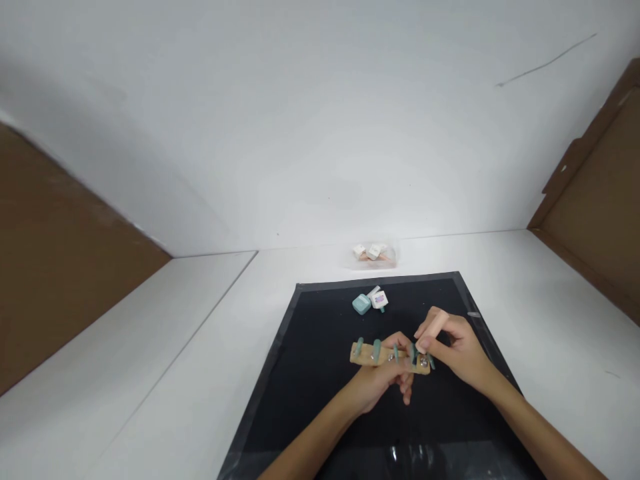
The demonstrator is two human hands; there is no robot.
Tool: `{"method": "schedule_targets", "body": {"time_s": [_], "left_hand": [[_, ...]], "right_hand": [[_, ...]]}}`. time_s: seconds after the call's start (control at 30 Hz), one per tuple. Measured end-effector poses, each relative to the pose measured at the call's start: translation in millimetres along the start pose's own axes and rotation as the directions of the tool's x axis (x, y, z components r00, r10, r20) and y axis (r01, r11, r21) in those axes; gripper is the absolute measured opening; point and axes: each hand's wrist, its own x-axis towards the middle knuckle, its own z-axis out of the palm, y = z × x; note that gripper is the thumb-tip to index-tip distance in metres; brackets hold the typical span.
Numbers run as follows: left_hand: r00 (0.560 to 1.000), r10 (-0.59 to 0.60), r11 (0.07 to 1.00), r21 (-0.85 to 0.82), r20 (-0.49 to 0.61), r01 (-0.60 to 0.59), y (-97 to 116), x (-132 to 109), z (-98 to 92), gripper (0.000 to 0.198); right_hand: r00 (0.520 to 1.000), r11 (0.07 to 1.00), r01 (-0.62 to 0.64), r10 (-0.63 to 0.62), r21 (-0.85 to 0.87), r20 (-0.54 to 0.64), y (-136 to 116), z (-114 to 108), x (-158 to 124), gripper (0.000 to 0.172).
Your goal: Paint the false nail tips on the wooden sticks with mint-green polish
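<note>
My left hand [387, 377] is closed around a tan wooden-looking strip [366, 353], held above a black mat. Several dull green false-nail-like pieces [377, 351] stand out along the strip, with small shiny metallic spots between them. Between the thumb and fingers of my right hand [453, 340] is a pale pink stick [433, 331], slanted over the strip's right end. Its lower end is close to the green pieces there; whether it touches them I cannot tell. A shiny clear or metallic bit [424, 361] sits at that right end.
Behind my hands on the black mat [300, 373] lie a green square piece [361, 304] and a white one with a purple mark [379, 299]. Beyond the mat, a clear tray [373, 264] holds white blocks. Brown panels [60, 253] flank the white table [200, 373].
</note>
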Motion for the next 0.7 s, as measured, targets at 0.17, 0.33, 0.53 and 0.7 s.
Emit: {"method": "schedule_targets", "body": {"time_s": [0.17, 0.33, 0.53, 0.7], "left_hand": [[1.0, -0.006, 1.0, -0.004, 0.01, 0.006, 0.8, -0.6, -0.1, 0.032], [1.0, -0.012, 1.0, 0.007, 0.016, 0.012, 0.1, -0.3, -0.2, 0.032], [1.0, -0.018, 1.0, 0.014, 0.025, 0.017, -1.3, -0.8, -1.5, 0.031], [0.999, -0.025, 1.0, 0.007, 0.033, 0.025, -1.0, -1.1, -1.2, 0.035]], "right_hand": [[1.0, 1.0, -0.014, 0.014, -0.021, -0.027, -0.1, -0.5, 0.3, 0.028], [0.998, 0.999, -0.035, 0.033, -0.036, -0.05, 2.1, -0.4, -0.5, 0.029], [0.997, 0.999, -0.034, 0.031, -0.039, -0.076, 3.9, 0.8, -1.0, 0.025], [0.996, 0.998, -0.037, 0.033, -0.054, -0.087, 3.8, 1.2, -1.0, 0.022]]}}
